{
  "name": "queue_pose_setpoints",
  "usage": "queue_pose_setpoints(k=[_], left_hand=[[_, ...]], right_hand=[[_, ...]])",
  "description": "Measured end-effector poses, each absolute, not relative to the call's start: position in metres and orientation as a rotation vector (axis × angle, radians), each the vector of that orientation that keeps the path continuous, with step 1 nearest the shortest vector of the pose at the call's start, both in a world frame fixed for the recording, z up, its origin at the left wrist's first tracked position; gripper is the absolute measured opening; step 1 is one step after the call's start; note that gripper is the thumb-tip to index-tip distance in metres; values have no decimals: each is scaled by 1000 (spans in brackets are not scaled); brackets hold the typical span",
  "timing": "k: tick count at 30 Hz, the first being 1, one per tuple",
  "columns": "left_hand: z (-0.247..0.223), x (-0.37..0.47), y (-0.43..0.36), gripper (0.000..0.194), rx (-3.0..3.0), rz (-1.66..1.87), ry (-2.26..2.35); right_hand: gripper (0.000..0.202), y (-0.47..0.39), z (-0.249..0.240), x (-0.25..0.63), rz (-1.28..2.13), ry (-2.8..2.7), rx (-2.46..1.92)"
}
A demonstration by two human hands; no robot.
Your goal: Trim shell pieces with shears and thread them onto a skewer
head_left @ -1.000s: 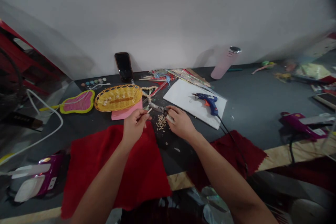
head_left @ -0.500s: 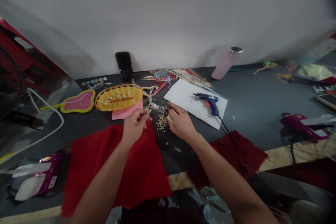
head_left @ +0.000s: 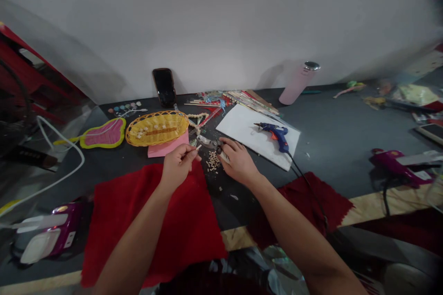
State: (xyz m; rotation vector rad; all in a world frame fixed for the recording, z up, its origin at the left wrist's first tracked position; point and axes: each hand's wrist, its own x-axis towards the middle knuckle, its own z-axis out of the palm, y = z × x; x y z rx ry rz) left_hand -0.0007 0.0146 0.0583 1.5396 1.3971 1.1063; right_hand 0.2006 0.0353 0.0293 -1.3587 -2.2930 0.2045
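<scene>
Far to the left of the left grip, a purple power strip point(head_left: 64, 228) with white plugs stood on the dark counter point(head_left: 332, 133). Nearer, though still well apart from that grip, lay a yellow-rimmed pink tray point(head_left: 104, 134). Beyond the left grip and a little to its left, a phone point(head_left: 164, 86) leaned on the wall, and in front of it a yellow woven basket point(head_left: 152, 142) held small pale bits, its near side over a pink sheet point(head_left: 169, 148). A bright red cloth point(head_left: 187, 221) spread below the left grip.

The left grip point(head_left: 178, 164) was pinched narrow on a thin pale stick point(head_left: 198, 147), whose tip pointed toward the right grip. Between the two, a cutter point(head_left: 207, 142) reached leftward from the right grip point(head_left: 238, 160), which was closed around its handles; whether blade and stick touched could not be told. Just under the cutter lay a heap of short pale pieces point(head_left: 212, 162).

Beyond the right grip and to its right, a blue glue gun point(head_left: 277, 134) rested on a white board point(head_left: 238, 122); farther right and beyond stood a pink tumbler point(head_left: 297, 85).
</scene>
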Motion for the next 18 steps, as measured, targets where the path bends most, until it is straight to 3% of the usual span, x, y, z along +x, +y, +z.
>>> queue_pose_setpoints(k=[18], left_hand=[[58, 3, 14, 16, 1549, 1143, 1410]], right_hand=[[26, 30, 31, 198, 180, -2329, -1432]])
